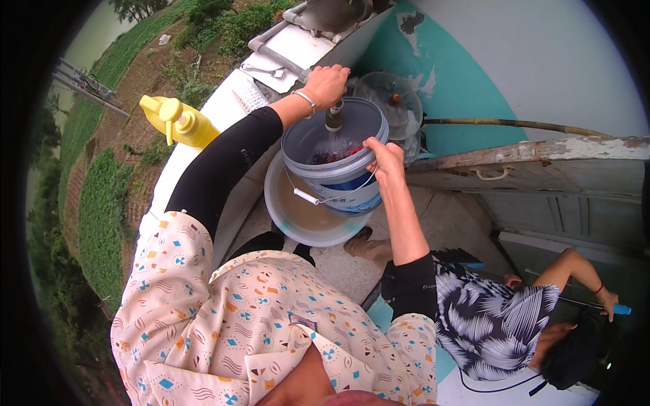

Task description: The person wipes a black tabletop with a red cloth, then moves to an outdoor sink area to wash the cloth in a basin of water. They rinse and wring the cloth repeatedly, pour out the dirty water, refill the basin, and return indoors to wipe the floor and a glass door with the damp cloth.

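My left hand (328, 87) is on the tap (334, 116), whose spout points down into a grey plastic bucket (304, 137). Water runs from the spout onto something red and dark at the bottom of the bucket. The rim of the bucket is gripped by my right hand (387, 158), on the side nearest the wooden door. A wire handle with a white grip (306, 196) hangs down the front. Below the bucket is a wide pale basin (274, 203) holding cloudy brownish water; whether the bucket rests in it is hard to tell.
A yellow pump bottle (195, 129), a scrubbing brush (249, 96) and grey pipe (279, 58) are on the white ledge. Behind the bucket stands a container with a clear cover (388, 96). A worn wooden door (533, 155) and another person (502, 325) are at the right.
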`<state>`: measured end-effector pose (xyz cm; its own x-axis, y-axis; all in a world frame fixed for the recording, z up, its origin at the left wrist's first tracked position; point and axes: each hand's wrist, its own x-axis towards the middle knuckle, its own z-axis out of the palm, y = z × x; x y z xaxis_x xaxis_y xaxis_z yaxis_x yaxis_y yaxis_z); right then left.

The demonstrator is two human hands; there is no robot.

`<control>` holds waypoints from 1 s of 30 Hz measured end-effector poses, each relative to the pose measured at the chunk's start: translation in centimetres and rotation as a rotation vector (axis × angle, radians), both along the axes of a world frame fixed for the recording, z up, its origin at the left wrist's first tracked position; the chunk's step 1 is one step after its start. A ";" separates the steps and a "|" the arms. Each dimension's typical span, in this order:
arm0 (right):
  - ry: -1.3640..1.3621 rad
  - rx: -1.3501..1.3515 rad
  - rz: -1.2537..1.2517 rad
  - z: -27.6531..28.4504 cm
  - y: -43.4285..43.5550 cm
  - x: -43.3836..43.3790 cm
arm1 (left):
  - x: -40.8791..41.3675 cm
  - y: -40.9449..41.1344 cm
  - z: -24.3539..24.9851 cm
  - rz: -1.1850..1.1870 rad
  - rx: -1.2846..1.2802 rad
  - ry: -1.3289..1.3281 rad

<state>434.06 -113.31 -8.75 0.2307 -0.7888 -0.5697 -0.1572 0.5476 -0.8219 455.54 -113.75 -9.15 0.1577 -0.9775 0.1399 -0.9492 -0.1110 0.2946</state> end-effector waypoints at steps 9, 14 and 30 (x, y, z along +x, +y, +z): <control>0.027 0.019 -0.012 0.0 0.0 0.0 | -0.1 0.1 0.2 0.003 0.021 -0.002; 0.051 -0.007 0.007 -0.3 -0.1 -0.3 | -0.1 0.1 0.1 -0.001 0.017 -0.002; 0.034 0.002 0.008 0.1 0.1 -0.4 | -0.1 0.1 -0.2 -0.012 0.006 -0.003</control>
<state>433.71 -113.19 -8.65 0.2179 -0.7859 -0.5787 -0.1892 0.5477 -0.8150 455.46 -113.68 -9.40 0.1459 -0.9801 0.1343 -0.9514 -0.1018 0.2907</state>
